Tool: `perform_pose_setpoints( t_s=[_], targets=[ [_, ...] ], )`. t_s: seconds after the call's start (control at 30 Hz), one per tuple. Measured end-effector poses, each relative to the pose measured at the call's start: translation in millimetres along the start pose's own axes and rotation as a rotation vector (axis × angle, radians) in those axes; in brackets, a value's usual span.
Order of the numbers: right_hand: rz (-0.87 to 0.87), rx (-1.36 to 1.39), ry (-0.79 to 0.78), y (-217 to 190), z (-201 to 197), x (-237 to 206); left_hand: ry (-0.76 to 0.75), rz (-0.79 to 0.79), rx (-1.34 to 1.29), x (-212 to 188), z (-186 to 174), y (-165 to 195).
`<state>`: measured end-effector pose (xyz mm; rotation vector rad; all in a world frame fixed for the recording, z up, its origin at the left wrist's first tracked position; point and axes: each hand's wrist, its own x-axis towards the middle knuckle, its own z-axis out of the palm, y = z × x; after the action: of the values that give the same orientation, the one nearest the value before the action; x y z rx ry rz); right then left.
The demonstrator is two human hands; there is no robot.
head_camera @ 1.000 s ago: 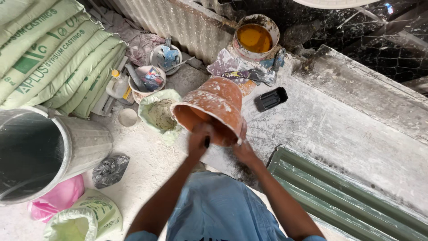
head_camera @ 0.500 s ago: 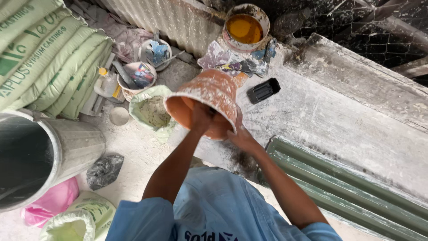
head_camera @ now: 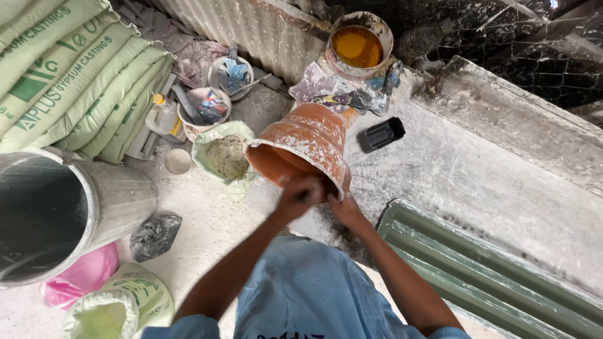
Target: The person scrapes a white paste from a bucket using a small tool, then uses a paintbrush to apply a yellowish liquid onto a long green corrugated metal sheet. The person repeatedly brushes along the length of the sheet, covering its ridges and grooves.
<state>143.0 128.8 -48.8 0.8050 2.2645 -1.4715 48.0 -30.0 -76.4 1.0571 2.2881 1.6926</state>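
The orange mould [head_camera: 304, 147] lies tilted on the slab [head_camera: 452, 169], its rim gripped by the right hand [head_camera: 342, 210], while the blurred left hand [head_camera: 300, 193] works inside its mouth, its grip unclear, so cleaning seems unfinished.

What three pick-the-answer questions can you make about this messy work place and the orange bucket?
1. Where does the small black box lie?
A. right of the orange bucket
B. inside the metal drum
C. on the green sacks

2. What colour is the liquid in the round tub at the top?
A. blue
B. yellow-orange
C. white

3. How is the orange bucket?
A. flat upside down
B. tilted, held
C. upright, alone

Answers: 1 A, it sits on the dusty slab beside it. 2 B, the tub shows yellow-orange. 3 B, the left hand and right hand are at its rim.
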Motion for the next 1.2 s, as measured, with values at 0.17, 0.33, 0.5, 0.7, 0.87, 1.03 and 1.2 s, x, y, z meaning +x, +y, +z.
perform_pose_setpoints(
  t_s=[0.17,0.33,0.5,0.7,0.87,1.03,1.2],
  targets=[
    [-0.134,-0.091,0.070,5.0,-8.1,4.1,-0.175,-0.410,0.674,2.5,-46.9,-23.2],
    [-0.101,-0.188,-0.163,-2.1,-44.0,4.2,0.208,0.039,-0.010,-26.1,-6.7,15.7],
    [-0.235,-0.409,-0.144,-15.6,-73.8,0.9,-0.220,-0.127,0.336,14.2,-12.5,7.0],
    [-0.073,-0.157,-0.100,-16.4,-44.6,-3.1,-0.005,-0.294,0.546,69.4,-3.0,-8.9],
    [-0.234,-0.205,-0.038,-3.6,-17.3,-6.4,0.069,-0.239,0.016,56.3,13.3,-11.0],
    [-0.303,-0.063,0.019,7.1,-12.8,-9.0,-0.222,-0.285,0.498,43.7,-25.7,-17.5],
    [-0.300,-0.085,0.042,11.8,-15.2,-6.9,0.100,0.189,0.060,4.4,-14.1,4.7]
  ],
)
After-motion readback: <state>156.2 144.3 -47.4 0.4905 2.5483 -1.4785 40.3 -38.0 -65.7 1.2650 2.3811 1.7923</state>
